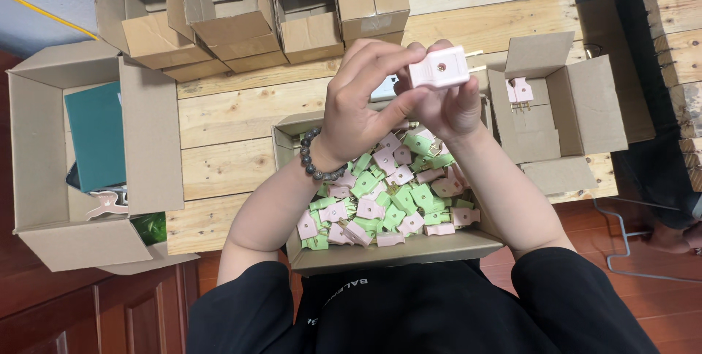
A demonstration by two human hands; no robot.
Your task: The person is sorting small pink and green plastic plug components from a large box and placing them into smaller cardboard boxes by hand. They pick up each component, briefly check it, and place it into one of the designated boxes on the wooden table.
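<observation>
A pale pink plug [439, 69] is held up above the wooden table [241, 116] by both hands together. The left hand [358, 105] is closed on it from the left, thumb underneath and fingertips over its top edge; the right hand [450, 105] is mostly hidden behind the plug, with only its thumb and finger ends seen pinching the lower edge. Two brass prongs are seen sticking out at the plug's right end. A beaded bracelet [316, 158] is worn on the left wrist.

Directly below the hands, an open carton [395, 250] is filled with pink and green plug parts [380, 204]; these are heaped and overlapping, so an exact count cannot be made, and part of the heap is covered by the forearms. To the right, a smaller open box [563, 109] is seen with one pink plug [521, 93] inside. Four empty open boxes [248, 10] are lined along the far edge, their tops cut off by the frame. At the left, one large carton [88, 156] is seen holding a dark green flat object [96, 136]; what lies beneath it is hard to make out.
</observation>
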